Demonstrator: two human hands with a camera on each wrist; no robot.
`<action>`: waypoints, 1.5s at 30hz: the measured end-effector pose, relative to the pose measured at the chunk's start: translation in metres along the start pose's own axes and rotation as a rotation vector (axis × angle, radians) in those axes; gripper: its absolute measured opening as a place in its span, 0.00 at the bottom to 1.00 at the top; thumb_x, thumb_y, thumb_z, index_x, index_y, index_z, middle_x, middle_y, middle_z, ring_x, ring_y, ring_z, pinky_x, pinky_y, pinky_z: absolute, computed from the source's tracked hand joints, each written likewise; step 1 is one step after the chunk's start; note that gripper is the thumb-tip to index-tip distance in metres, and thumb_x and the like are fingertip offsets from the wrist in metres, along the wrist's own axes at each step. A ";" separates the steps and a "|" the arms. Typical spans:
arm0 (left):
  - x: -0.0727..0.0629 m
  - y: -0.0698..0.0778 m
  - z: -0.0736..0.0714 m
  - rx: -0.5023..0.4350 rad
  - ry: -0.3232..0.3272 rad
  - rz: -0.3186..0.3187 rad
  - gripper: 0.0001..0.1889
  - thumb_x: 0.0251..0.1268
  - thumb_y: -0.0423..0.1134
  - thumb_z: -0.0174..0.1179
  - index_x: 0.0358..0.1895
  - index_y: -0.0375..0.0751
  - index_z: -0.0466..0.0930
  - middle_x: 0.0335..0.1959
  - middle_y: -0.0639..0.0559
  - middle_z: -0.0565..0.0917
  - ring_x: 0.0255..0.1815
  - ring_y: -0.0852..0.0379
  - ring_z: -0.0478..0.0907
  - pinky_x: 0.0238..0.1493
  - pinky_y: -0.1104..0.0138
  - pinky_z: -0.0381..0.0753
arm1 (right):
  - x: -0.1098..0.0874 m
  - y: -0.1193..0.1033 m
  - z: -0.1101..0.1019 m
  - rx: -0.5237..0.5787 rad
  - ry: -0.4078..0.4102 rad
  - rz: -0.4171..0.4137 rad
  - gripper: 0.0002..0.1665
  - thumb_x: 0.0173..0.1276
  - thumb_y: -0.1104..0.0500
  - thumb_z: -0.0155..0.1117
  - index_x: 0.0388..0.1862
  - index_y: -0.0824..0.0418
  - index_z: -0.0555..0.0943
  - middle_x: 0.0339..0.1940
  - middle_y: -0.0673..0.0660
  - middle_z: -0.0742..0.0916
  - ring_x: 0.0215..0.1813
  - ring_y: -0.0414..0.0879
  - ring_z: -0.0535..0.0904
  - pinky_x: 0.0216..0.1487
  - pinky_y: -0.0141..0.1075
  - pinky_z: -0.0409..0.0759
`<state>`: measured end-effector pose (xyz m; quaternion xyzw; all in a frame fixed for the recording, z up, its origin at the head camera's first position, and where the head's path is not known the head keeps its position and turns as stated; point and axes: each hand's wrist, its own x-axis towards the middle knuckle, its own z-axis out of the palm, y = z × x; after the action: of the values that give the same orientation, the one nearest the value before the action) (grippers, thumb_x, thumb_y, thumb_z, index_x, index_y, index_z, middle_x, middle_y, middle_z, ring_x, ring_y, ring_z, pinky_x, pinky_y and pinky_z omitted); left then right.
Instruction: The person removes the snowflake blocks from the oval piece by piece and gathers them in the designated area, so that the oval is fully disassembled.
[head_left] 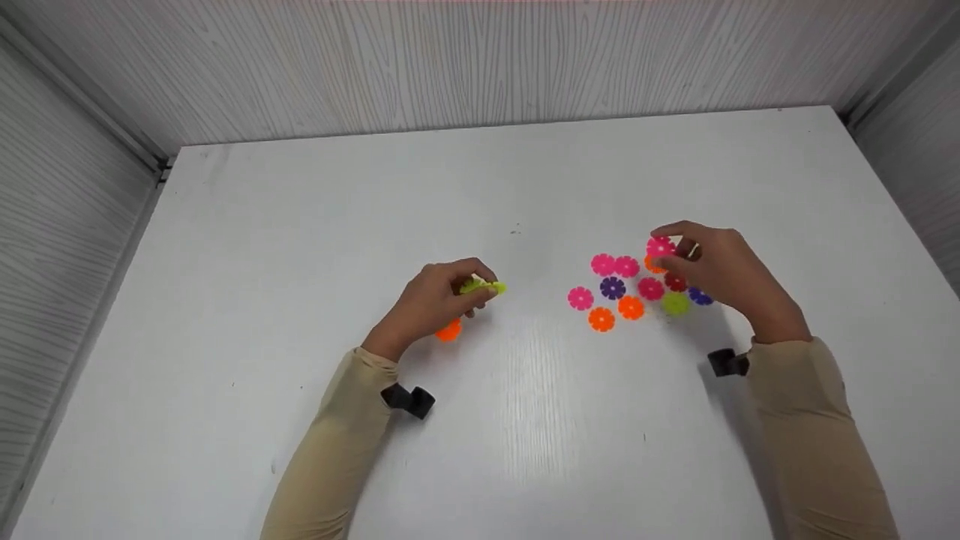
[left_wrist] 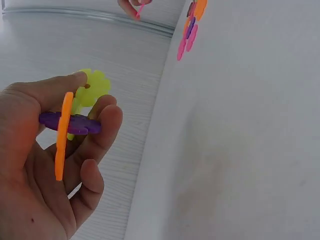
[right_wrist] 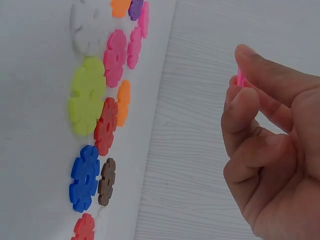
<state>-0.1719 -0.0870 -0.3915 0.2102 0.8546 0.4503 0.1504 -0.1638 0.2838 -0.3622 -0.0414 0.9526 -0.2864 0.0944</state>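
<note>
My left hand (head_left: 435, 300), left of the table's middle, pinches a small joined cluster of flower-shaped interlocking discs. The left wrist view shows its parts: a yellow-green disc (left_wrist: 97, 90) at the fingertips, a purple disc (left_wrist: 85, 125), and an orange disc (left_wrist: 63, 142) standing crosswise to the purple one by the palm. Over at the right, my right hand (head_left: 724, 262) pinches one pink disc (head_left: 661, 247) between thumb and fingertips. That disc appears edge-on in the right wrist view, raised above the loose discs. My right hand partly covers a blue disc (head_left: 700, 296).
Several loose discs lie flat below and left of my right hand, among them a dark purple disc (head_left: 613, 288), an orange disc (head_left: 601, 319), a yellow-green disc (head_left: 676, 303) and a brown disc (right_wrist: 106, 182). The white table (head_left: 337, 225) meets a wood-grain panel (head_left: 450, 67) behind.
</note>
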 end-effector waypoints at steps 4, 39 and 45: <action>0.003 -0.004 0.008 0.000 0.003 0.024 0.07 0.67 0.41 0.60 0.43 0.47 0.83 0.34 0.48 0.86 0.30 0.53 0.77 0.34 0.68 0.76 | 0.007 0.003 0.001 0.003 -0.014 0.014 0.28 0.68 0.54 0.63 0.66 0.55 0.72 0.39 0.62 0.81 0.37 0.50 0.77 0.34 0.31 0.76; 0.004 -0.005 0.010 -0.096 -0.157 -0.038 0.25 0.62 0.39 0.64 0.60 0.43 0.67 0.27 0.55 0.78 0.33 0.58 0.76 0.41 0.67 0.71 | 0.058 0.006 0.006 -0.041 -0.267 0.098 0.28 0.73 0.54 0.56 0.70 0.53 0.66 0.62 0.68 0.75 0.58 0.63 0.74 0.58 0.56 0.76; 0.005 -0.006 0.011 -0.110 -0.163 -0.037 0.23 0.62 0.38 0.63 0.58 0.45 0.67 0.28 0.53 0.79 0.33 0.58 0.78 0.40 0.68 0.72 | 0.060 0.006 0.008 -0.063 -0.285 0.078 0.26 0.73 0.55 0.55 0.69 0.54 0.68 0.62 0.70 0.75 0.58 0.64 0.74 0.58 0.56 0.76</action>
<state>-0.1725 -0.0803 -0.4026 0.2219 0.8174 0.4750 0.2389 -0.2208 0.2768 -0.3811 -0.0474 0.9389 -0.2436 0.2386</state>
